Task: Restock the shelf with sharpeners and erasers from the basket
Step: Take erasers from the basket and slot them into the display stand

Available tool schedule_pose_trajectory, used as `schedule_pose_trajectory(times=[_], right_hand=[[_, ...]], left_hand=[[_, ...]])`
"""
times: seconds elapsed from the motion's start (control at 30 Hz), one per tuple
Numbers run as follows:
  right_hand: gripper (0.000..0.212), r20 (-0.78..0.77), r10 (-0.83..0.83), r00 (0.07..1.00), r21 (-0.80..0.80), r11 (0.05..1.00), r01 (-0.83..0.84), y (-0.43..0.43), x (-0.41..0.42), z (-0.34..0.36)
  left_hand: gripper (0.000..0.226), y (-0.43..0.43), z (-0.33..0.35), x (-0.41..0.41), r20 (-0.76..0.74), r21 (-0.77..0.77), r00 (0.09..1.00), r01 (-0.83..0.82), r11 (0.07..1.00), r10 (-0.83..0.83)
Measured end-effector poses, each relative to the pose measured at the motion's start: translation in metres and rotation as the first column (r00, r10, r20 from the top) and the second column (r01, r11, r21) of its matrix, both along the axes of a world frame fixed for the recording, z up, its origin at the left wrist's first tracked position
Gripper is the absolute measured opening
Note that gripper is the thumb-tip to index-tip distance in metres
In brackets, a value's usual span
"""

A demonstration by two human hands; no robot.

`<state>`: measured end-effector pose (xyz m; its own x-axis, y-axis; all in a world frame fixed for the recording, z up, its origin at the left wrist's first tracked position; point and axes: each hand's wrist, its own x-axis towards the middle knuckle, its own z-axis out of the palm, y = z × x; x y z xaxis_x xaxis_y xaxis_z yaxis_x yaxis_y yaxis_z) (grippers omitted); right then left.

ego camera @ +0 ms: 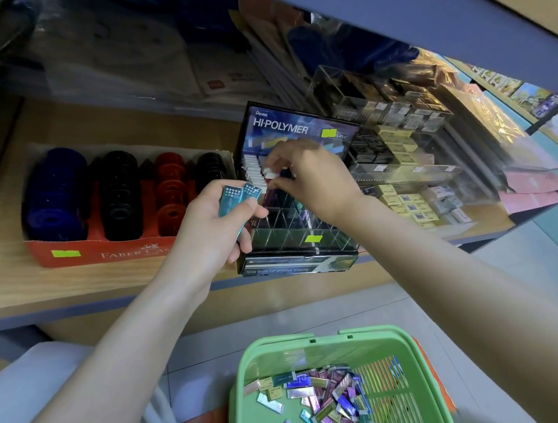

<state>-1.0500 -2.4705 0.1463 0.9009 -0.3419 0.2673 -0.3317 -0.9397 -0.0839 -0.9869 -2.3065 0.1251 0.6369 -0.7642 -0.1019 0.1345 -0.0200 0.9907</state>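
1. Two teal-sleeved erasers (240, 196) sit in the left grip (214, 232). The fingers curl round their lower ends and the thumb lies across the face. Their long axes point up and right, toward the display box (296, 130).
2. One small white-ended eraser (271, 174) is pinched between thumb and fingertips of the right grip (315, 176). This grip is narrow and closed on the piece; the fingers hide its sleeve.
3. Display box: black with clear dividers, standing on the shelf (72, 288). A row of white erasers (252, 166) stands at its rear left. The front compartments look mostly unfilled.
4. Governing relation: the right grip hangs over the rear-left compartments, with the pinched eraser just beside the standing row. The slot lies below the fingertips. The right grip is the nearer one; the left waits at the box's left wall, contact not discernible.
5. Judgement: the piece probably goes in end-down, long axis upright, matching the row.
6. Basket (284, 343): green, on the floor below the shelf, well apart from both grips. It holds the loose erasers (325, 399).
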Motion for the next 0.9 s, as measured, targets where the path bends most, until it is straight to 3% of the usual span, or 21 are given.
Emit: schedule_pose_trajectory(times=[0.07, 0.13, 0.27, 0.33, 0.53, 0.6, 0.73, 0.83, 0.9], right_hand=[[0.013, 0.086, 0.000, 0.996, 0.024, 1.000, -0.002, 0.006, -0.005, 0.004], [0.011, 0.187, -0.055, 0.981, 0.240, 0.971, 0.009, 0.019, -0.011, 0.012], [0.008, 0.087, -0.129, 0.988, 0.713, 0.700, 0.029, 0.049, -0.031, 0.020], [0.004, 0.070, -0.143, 0.987, 0.796, 0.605, 0.031, 0.055, -0.041, 0.018], [0.008, 0.152, -0.283, 0.947, 0.888, 0.461, -0.005, 0.051, -0.065, 0.023], [0.010, 0.099, -0.244, 0.965, 0.859, 0.511, 0.041, 0.050, -0.073, 0.021], [0.015, -0.134, -0.068, 0.989, 0.623, 0.771, 0.137, 0.057, -0.082, 0.015], [0.018, -0.094, -0.020, 0.995, 0.500, 0.864, 0.064, 0.064, -0.080, 0.018], [0.022, -0.073, -0.018, 0.997, 0.476, 0.878, 0.050, 0.062, -0.078, 0.023]], left_hand=[[0.016, 0.000, -0.001, 0.000, 0.020, -0.015, 1.000, 0.017, 1.000, -0.017], [0.015, 0.000, -0.004, 0.000, 0.023, -0.023, 0.999, 0.029, 0.999, -0.028], [0.012, -0.002, -0.006, -0.003, 0.058, -0.008, 0.996, 0.069, 0.998, -0.068], [0.011, -0.001, -0.004, -0.006, 0.096, -0.001, 0.989, 0.110, 0.994, -0.109], [0.006, -0.004, -0.002, -0.012, 0.126, 0.020, 0.982, 0.141, 0.990, -0.142], [0.008, -0.005, -0.005, -0.012, 0.159, 0.044, 0.979, 0.119, 0.992, -0.125], [0.010, -0.009, -0.006, -0.017, 0.364, 0.065, 0.919, 0.140, 0.988, -0.154], [0.012, -0.010, -0.003, -0.021, 0.397, 0.058, 0.901, 0.165, 0.985, -0.175], [0.017, -0.010, -0.003, -0.020, 0.382, 0.049, 0.913, 0.134, 0.990, -0.142]])
